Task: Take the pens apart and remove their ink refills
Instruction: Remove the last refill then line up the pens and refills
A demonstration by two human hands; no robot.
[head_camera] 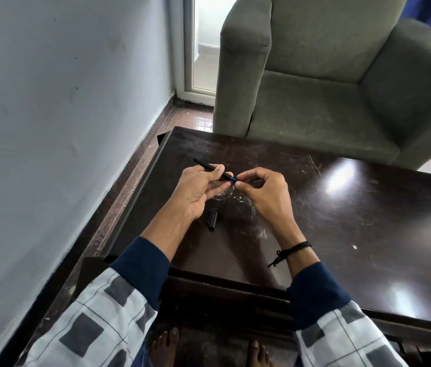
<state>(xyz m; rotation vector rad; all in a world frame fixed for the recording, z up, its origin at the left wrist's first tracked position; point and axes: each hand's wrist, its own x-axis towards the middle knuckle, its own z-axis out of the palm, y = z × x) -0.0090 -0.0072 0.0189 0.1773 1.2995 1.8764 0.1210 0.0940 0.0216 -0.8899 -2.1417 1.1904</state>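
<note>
A slim black pen (205, 165) is held over the dark table (341, 207), its barrel slanting up to the left. My left hand (198, 189) grips the barrel with thumb and fingers. My right hand (262, 192) pinches the pen's right end, where a small blue part (233, 178) shows between the fingertips. A black pen cap (212, 219) lies on the table just below and between my hands. The tip of the pen is hidden by my right fingers.
A grey armchair (341, 88) stands right behind the table's far edge. A pale wall (63, 128) runs along the left, with a strip of floor between it and the table. My bare feet (209, 350) show under the table's near edge.
</note>
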